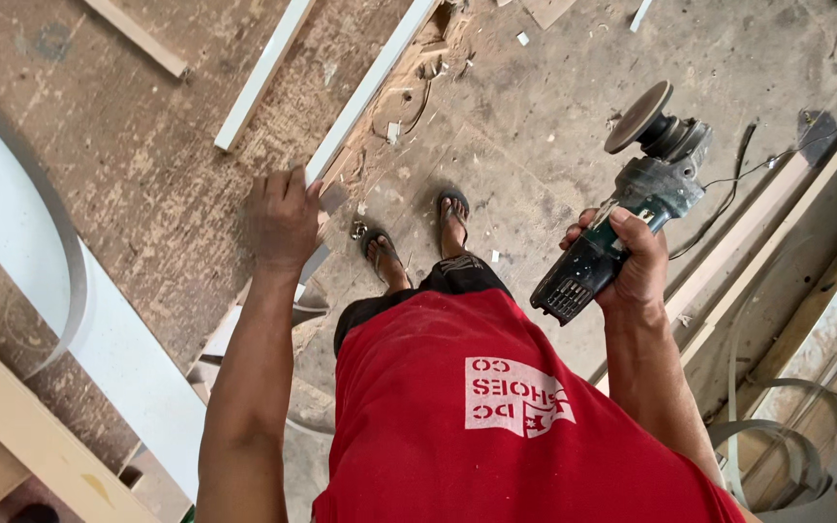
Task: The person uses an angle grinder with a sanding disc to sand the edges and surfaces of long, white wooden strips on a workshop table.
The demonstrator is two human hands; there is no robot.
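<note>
The angle grinder (622, 218) sits on the right, gripped around its dark green body by the right hand (632, 261), fingers clenched on it, its sanding disc (637, 116) pointing far and up; on the left, the left hand (281, 218) rests on the near end of a long white strip (370, 87), fingers curled over its edge. The strip lies on a dusty bench (147, 165); below, sandalled feet (418, 237) stand on the concrete floor (554, 58), with grey edge-banding coils (806, 436) at the near right.

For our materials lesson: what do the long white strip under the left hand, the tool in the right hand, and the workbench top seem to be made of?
White strip: probably painted or laminated wood; smooth white face, raw tan edge by the left hand.
Angle grinder in the right hand: dark green plastic body, grey metal head, brownish abrasive disc.
Workbench top: likely worn board or plywood; scuffed, dusty brown.
</note>
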